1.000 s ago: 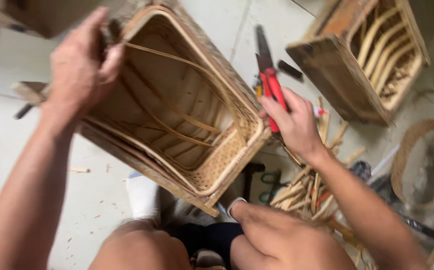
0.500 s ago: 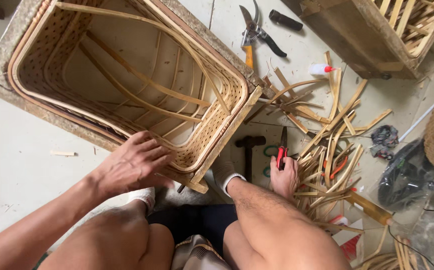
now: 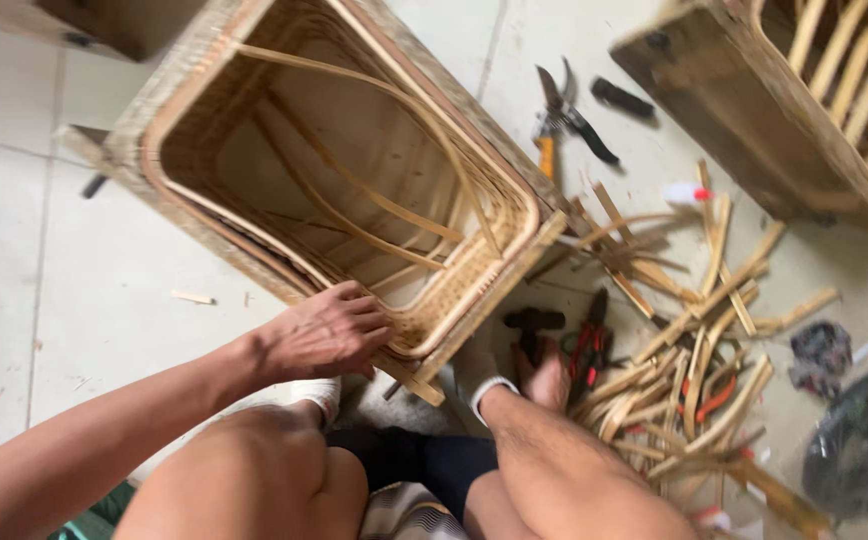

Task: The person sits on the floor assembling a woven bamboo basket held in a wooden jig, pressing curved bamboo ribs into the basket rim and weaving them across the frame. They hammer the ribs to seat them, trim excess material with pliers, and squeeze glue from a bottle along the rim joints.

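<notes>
Your left hand (image 3: 324, 335) lies spread on the basket (image 3: 354, 190) rim at centre; your right hand (image 3: 546, 380), grip unclear, reaches the pliers (image 3: 586, 350).

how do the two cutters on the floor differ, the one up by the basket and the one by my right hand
The shears by the basket have an orange and a black handle and lie untouched. The pliers have red and black handles and lie beside the right hand at the strip pile. Both rest on the floor.
</notes>
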The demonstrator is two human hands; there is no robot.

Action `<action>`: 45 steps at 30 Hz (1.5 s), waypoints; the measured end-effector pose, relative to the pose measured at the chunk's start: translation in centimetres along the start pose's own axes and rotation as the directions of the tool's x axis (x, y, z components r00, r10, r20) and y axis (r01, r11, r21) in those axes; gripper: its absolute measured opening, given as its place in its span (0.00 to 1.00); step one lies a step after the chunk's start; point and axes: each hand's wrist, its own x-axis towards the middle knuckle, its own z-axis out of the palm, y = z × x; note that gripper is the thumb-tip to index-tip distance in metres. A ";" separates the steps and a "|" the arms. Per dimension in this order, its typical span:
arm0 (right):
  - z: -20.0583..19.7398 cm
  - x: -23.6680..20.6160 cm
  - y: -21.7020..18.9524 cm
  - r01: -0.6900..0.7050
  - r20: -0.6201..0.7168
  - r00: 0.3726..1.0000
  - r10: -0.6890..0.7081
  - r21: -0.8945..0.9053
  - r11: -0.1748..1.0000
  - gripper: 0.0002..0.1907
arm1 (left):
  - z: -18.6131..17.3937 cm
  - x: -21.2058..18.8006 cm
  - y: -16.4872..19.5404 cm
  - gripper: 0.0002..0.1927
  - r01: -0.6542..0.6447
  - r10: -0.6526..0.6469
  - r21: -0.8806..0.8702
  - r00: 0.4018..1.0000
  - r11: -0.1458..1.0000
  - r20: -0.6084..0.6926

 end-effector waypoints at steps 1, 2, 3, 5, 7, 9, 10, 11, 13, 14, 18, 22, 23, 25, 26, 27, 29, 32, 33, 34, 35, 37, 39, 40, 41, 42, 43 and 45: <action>0.4 0.2 0.2 -0.045 0.028 0.999 0.045 0.006 0.999 0.25 | -0.7 -0.3 -0.6 0.27 0.009 0.010 0.065 0.959 0.998 -0.284; 0.6 0.3 0.6 -0.091 0.055 0.994 0.090 0.008 0.996 0.24 | -1.6 -0.4 -1.5 0.32 0.039 0.039 0.130 0.838 0.991 -0.545; 0.4 0.2 0.7 0.006 -0.039 0.999 -0.004 0.055 0.998 0.22 | -2.5 -0.6 -2.6 0.38 0.085 0.091 0.190 0.647 0.978 -0.757; -0.4 0.1 1.0 0.056 -0.129 0.992 -0.020 0.290 0.955 0.19 | -5.2 -1.7 -7.0 0.37 0.198 -0.161 -0.034 0.672 0.980 -0.723; -2.1 0.4 0.8 -0.134 -0.034 0.984 0.175 0.508 0.851 0.14 | -8.3 -2.5 -12.3 0.37 0.490 -0.242 -0.054 0.329 0.870 -0.913; -6.3 0.5 -1.0 -0.157 -0.007 0.983 0.182 0.479 0.864 0.11 | -11.1 -2.8 -17.2 0.42 0.590 -0.429 -0.248 0.189 0.769 -0.883; -8.9 0.4 -2.6 -0.047 -0.039 0.997 0.070 0.414 0.909 0.11 | -12.2 -2.4 -19.1 0.46 0.574 -0.486 -0.316 0.167 0.755 -0.858; -11.4 0.8 -4.6 0.083 -0.050 0.996 -0.068 0.430 0.899 0.10 | -12.9 -1.8 -20.6 0.40 0.592 -0.549 -0.357 0.179 0.723 -0.816; -15.8 2.3 -10.4 0.286 -0.054 0.955 -0.290 0.412 0.865 0.10 | -14.5 -0.8 -22.3 0.28 0.621 -0.662 -0.428 0.204 0.657 -0.721; -17.6 3.1 -13.7 0.364 -0.040 0.925 -0.378 0.380 0.850 0.12 | -14.7 -0.8 -22.7 0.22 0.607 -0.668 -0.450 0.185 0.654 -0.721; -19.1 6.7 -28.1 0.427 0.085 0.862 -0.500 0.411 0.806 0.13 | -15.6 -0.5 -22.7 0.15 0.602 -0.700 -0.529 0.070 0.598 -0.711; -15.6 9.7 -41.1 0.656 0.102 0.652 -0.751 0.421 0.627 0.13 | -17.0 -1.1 -21.9 0.19 0.628 -0.854 -0.643 0.069 0.439 -0.516; -14.6 10.0 -43.4 0.706 0.092 0.605 -0.791 0.398 0.586 0.14 | -17.2 -1.2 -21.8 0.14 0.636 -0.845 -0.624 0.083 0.453 -0.529; -12.4 10.5 -47.4 0.768 0.106 0.549 -0.829 0.329 0.550 0.15 | -17.5 -1.5 -21.7 0.08 0.657 -0.822 -0.575 0.124 0.488 -0.556; -11.4 10.6 -48.9 0.783 0.131 0.544 -0.829 0.277 0.557 0.16 | -17.6 -1.6 -21.6 0.08 0.635 -0.815 -0.587 0.120 0.502 -0.567; -10.8 10.7 -50.0 0.798 0.155 0.539 -0.828 0.223 0.561 0.17 | -17.6 -1.7 -21.6 0.08 0.612 -0.807 -0.599 0.115 0.517 -0.579; -10.6 10.9 -51.2 0.862 0.122 0.467 -0.876 0.158 0.481 0.16 | -17.7 -1.8 -21.5 0.07 0.604 -0.801 -0.602 0.104 0.522 -0.590; -10.6 11.0 -51.7 0.875 0.090 0.454 -0.887 0.144 0.462 0.16 | -17.7 -1.8 -21.6 0.09 0.608 -0.820 -0.616 0.107 0.501 -0.562; -10.7 11.0 -51.7 0.865 0.079 0.471 -0.879 0.155 0.477 0.16 | -17.7 -1.7 -21.6 0.09 0.582 -0.820 -0.631 0.117 0.513 -0.560; -10.8 11.0 -51.6 0.868 0.103 0.465 -0.879 0.141 0.475 0.16 | -17.6 -1.8 -21.5 0.09 0.558 -0.822 -0.649 0.113 0.518 -0.559; -10.8 10.9 -51.5 0.876 0.116 0.453 -0.884 0.128 0.465 0.15 | -17.6 -1.8 -21.4 0.09 0.558 -0.831 -0.661 0.098 0.502 -0.548; -10.6 10.8 -51.4 0.865 0.110 0.459 -0.882 0.173 0.472 0.14 | -17.6 -2.1 -21.3 0.10 0.562 -0.838 -0.673 0.070 0.481 -0.541; -10.5 10.9 -51.4 0.798 0.151 0.505 -0.850 0.294 0.527 0.15 | -17.4 -2.3 -21.2 0.09 0.566 -0.764 -0.601 0.082 0.564 -0.640; -10.4 11.0 -51.4 0.849 0.127 0.453 -0.882 0.241 0.471 0.15 | -17.4 -2.4 -21.2 0.08 0.563 -0.722 -0.562 0.093 0.606 -0.685; -10.3 11.1 -51.4 0.895 0.102 0.395 -0.913 0.184 0.407 0.15 | -17.3 -2.4 -21.0 0.09 0.541 -0.750 -0.600 0.090 0.589 -0.655; -10.4 11.4 -51.3 0.936 0.060 0.327 -0.943 0.118 0.332 0.16 | -17.5 -2.4 -20.8 0.09 0.519 -0.761 -0.623 0.087 0.585 -0.643; -10.5 11.8 -51.2 0.903 0.107 0.401 -0.910 0.124 0.412 0.16 | -17.8 -2.4 -20.7 0.09 0.496 -0.767 -0.641 0.083 0.586 -0.637; -10.6 12.5 -50.7 0.811 0.246 0.527 -0.813 0.138 0.568 0.16 | -18.2 -2.4 -20.7 0.09 0.534 -0.758 -0.615 0.077 0.580 -0.648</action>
